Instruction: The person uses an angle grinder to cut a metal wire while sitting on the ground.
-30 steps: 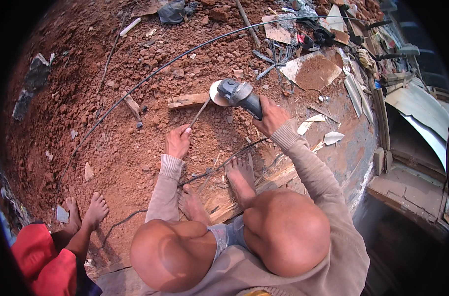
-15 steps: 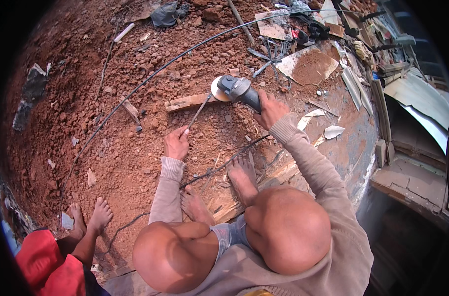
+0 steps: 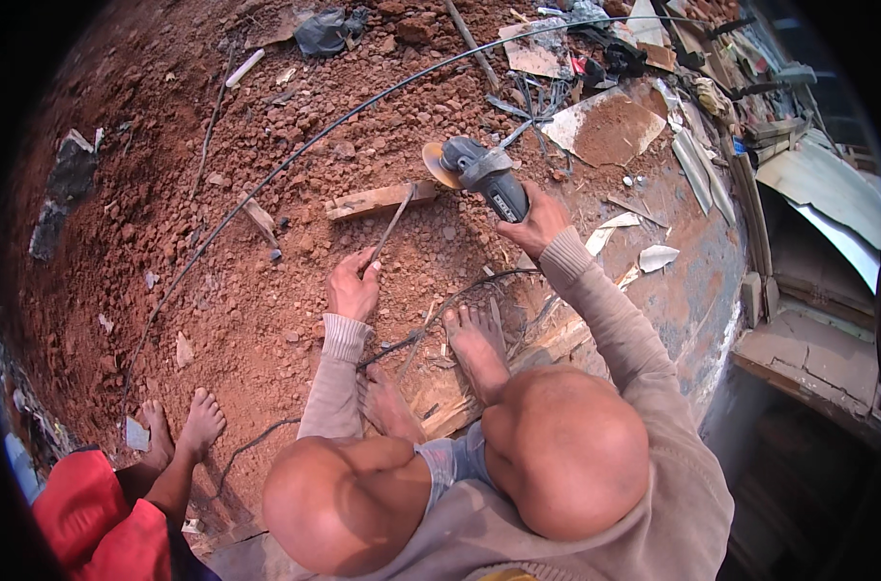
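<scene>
My left hand (image 3: 352, 288) pinches the near end of a thin metal rod (image 3: 393, 222), whose far end rests against a short wooden block (image 3: 373, 201) on the red soil. My right hand (image 3: 537, 223) is wrapped round the body of a grey angle grinder (image 3: 487, 172). Its orange-brown disc (image 3: 441, 166) is tilted, just beyond the block's right end and apart from the rod. Whether the disc spins, I cannot tell.
A black cable (image 3: 402, 341) runs past my bare feet (image 3: 475, 339), and a long thin cable (image 3: 295, 155) arcs over the soil. Another person's feet (image 3: 202, 422) are at the lower left. Scrap sheets (image 3: 610, 131) lie at the upper right; a drop (image 3: 779, 465) is at the right.
The grinder has been lifted off the rod and block, moving slightly right, and its disc has turned more edge-on. My left hand and the rod have shifted only a little.
</scene>
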Available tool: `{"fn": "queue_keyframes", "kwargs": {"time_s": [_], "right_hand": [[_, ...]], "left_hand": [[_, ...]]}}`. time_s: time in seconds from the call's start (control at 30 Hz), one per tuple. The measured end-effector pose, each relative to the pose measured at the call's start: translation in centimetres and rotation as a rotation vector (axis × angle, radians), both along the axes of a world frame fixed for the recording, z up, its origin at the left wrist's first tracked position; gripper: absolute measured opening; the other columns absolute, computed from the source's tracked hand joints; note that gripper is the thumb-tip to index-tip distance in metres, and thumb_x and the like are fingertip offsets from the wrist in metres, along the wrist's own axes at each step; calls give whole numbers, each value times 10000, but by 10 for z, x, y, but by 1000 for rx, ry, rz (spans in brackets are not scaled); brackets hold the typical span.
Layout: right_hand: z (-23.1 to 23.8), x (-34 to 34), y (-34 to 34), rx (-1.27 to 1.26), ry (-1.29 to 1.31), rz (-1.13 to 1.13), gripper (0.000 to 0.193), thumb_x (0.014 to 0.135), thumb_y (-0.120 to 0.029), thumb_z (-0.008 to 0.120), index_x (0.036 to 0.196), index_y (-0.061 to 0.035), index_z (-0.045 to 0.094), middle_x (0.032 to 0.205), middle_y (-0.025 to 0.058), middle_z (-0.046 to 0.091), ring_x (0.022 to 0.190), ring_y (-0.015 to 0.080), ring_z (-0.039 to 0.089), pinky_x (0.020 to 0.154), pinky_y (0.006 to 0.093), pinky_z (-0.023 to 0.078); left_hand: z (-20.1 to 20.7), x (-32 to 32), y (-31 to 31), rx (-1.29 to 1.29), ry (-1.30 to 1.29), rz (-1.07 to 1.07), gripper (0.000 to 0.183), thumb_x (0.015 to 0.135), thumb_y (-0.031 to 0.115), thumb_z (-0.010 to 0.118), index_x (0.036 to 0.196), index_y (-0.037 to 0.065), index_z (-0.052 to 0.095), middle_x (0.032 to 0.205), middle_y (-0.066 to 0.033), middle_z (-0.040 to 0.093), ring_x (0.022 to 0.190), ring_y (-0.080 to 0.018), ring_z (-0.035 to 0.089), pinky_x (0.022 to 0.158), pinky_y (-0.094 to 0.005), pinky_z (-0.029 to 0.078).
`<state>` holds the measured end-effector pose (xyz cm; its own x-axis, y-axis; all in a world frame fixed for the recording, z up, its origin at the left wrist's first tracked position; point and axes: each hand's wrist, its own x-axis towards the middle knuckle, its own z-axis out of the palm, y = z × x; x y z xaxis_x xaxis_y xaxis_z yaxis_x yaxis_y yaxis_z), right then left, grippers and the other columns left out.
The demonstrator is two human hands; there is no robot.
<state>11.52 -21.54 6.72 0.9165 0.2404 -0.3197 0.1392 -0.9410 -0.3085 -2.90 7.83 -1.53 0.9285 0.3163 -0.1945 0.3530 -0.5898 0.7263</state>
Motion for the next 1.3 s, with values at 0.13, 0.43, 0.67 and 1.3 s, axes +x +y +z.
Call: {"fn": "queue_keyframes", "kwargs": {"time_s": [0.13,0.43,0.67,1.3], "right_hand": [[-6,-3,-13,469,157,-190,539,645,-218,821,1052,67,612,836,115,683,703,179,679,627,308,548],[-13,-29,-12,1125,790,-596,346,751,-91,728,1022,31,552,783,134,650,572,242,673,507,356,563],[-20,-42,9,1087,741,-495,405,738,-99,791,1031,20,539,780,135,653,557,238,671,496,334,559],[-19,-39,24,1025,703,-405,398,712,-34,782,992,26,506,733,88,616,537,212,660,486,343,564]], "left_hand": [[9,3,-9,-208,30,-11,312,909,88,606,1203,-10,643,993,-159,705,863,-240,714,722,-313,565],[33,12,-22,-746,252,196,293,886,-37,623,1143,-132,517,918,-157,631,744,-248,719,591,-299,624],[23,6,-39,-953,292,227,442,899,-14,634,1285,-129,451,935,-196,677,750,-261,722,584,-308,624],[1,-1,-52,-1042,290,288,359,908,-27,625,1245,-109,529,958,-179,693,769,-222,715,633,-272,621]]}}
